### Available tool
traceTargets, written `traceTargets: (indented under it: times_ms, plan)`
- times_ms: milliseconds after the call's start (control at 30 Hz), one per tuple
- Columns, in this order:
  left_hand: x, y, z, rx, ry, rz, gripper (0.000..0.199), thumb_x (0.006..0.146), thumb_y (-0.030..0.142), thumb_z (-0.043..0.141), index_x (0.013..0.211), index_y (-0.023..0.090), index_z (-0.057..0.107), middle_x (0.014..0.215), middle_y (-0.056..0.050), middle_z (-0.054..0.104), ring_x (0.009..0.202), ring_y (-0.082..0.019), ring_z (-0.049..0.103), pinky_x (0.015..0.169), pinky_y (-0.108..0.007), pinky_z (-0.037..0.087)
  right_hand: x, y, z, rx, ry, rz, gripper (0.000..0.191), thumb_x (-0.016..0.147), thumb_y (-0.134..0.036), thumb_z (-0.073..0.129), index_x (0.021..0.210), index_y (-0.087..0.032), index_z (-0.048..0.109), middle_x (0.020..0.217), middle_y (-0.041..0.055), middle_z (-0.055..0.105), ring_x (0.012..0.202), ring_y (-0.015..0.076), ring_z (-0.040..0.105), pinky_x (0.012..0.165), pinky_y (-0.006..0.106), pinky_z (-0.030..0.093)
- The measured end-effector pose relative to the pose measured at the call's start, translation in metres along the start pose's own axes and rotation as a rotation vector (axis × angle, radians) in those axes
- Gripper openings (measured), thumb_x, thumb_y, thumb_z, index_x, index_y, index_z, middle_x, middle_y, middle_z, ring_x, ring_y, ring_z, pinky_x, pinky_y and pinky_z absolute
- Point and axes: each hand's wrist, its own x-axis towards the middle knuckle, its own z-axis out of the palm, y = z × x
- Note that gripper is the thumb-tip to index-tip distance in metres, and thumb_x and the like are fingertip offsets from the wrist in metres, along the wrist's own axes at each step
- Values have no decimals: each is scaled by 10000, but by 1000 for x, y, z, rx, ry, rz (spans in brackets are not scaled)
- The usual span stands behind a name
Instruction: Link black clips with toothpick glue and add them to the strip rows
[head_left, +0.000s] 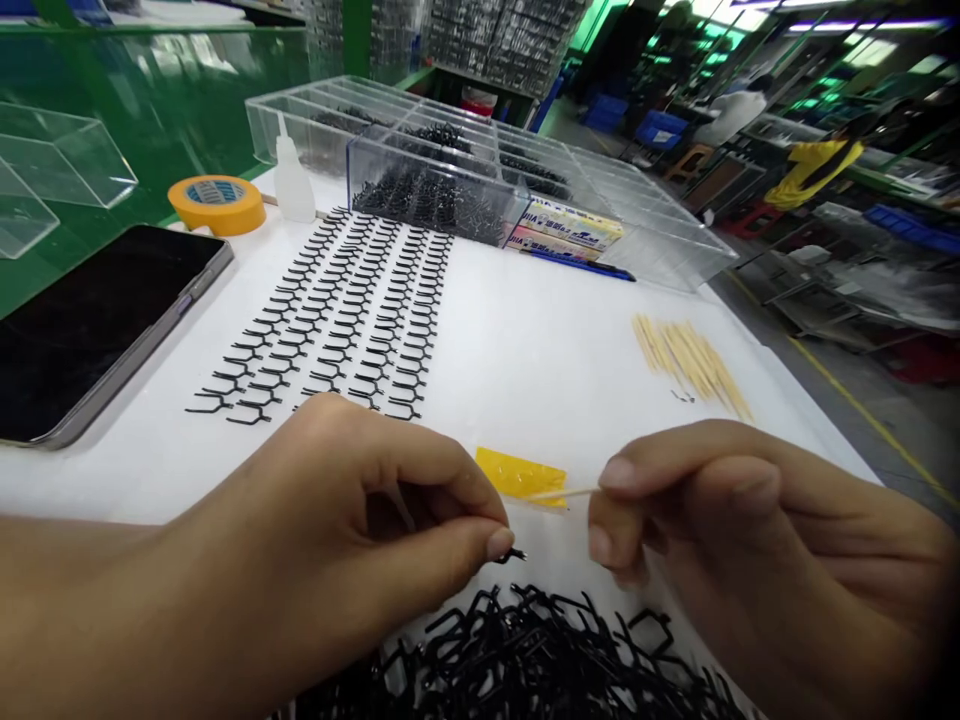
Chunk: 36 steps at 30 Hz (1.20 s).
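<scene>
My left hand (390,520) pinches a small black forked piece (513,555) between thumb and forefinger; only its tip shows. In my right hand (720,520) is a thin wooden toothpick (574,493), its point directed left over a yellow tape patch (521,473) on the white table. Whether the toothpick touches the patch I cannot tell. Below both hands lies a heap of black forked pieces (540,650). Beyond my left hand, similar pieces stand in several neat rows (352,310). A loose bunch of toothpicks (690,360) lies at the right.
A clear divided tray (637,210) with black pieces stands at the back. Before it are small boxes (566,230) and a blue pen (577,265). A white squeeze bottle (292,180), an orange tape roll (217,204) and a phone (97,320) are at the left.
</scene>
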Motion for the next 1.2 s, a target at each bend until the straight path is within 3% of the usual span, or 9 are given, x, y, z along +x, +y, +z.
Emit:
traceTargets:
  times_ms: [100,233,300,500,700,1200]
  plan:
    - [-2,3,-2,22,57,53,87,756,215,655,681,228,697,504,85,631,399,-22,532,383,-55,374,2,-5,4,-19,-49,70,131,891,-336,578,923,-372,700,794,-50,716,710,89,670,582,91,530]
    - [-4,7,-4,23,59,123,73,766,193,655,712,229,690,557,90,655,450,-22,575,435,-57,413,-2,-12,9,94,-267,198,316,849,-187,629,1066,-416,651,1037,-78,698,924,99,668,788,113,534]
    - [-4,8,-5,25,45,146,73,778,194,647,726,225,688,574,89,660,464,-20,578,447,-57,420,-5,-15,11,144,-308,220,373,841,-131,624,1085,-412,644,1075,-85,682,954,98,657,818,118,529]
    - [-5,5,-5,76,34,239,79,809,215,621,763,225,683,602,88,644,511,-13,568,497,-47,430,-6,-20,14,142,-281,223,413,821,-68,626,1063,-400,661,1081,-93,676,963,88,652,826,100,520]
    - [-7,3,-6,70,58,337,93,775,106,643,752,194,661,609,112,628,533,30,551,563,14,410,-5,-18,13,113,-275,213,411,818,-74,629,1053,-409,668,1059,-109,680,956,74,652,825,79,508]
    - [-8,5,-4,130,68,397,86,791,102,630,739,168,645,633,93,633,566,18,558,577,-22,400,-6,-17,11,-12,-288,128,435,812,-105,638,1095,-436,640,1061,-121,678,941,76,659,819,71,509]
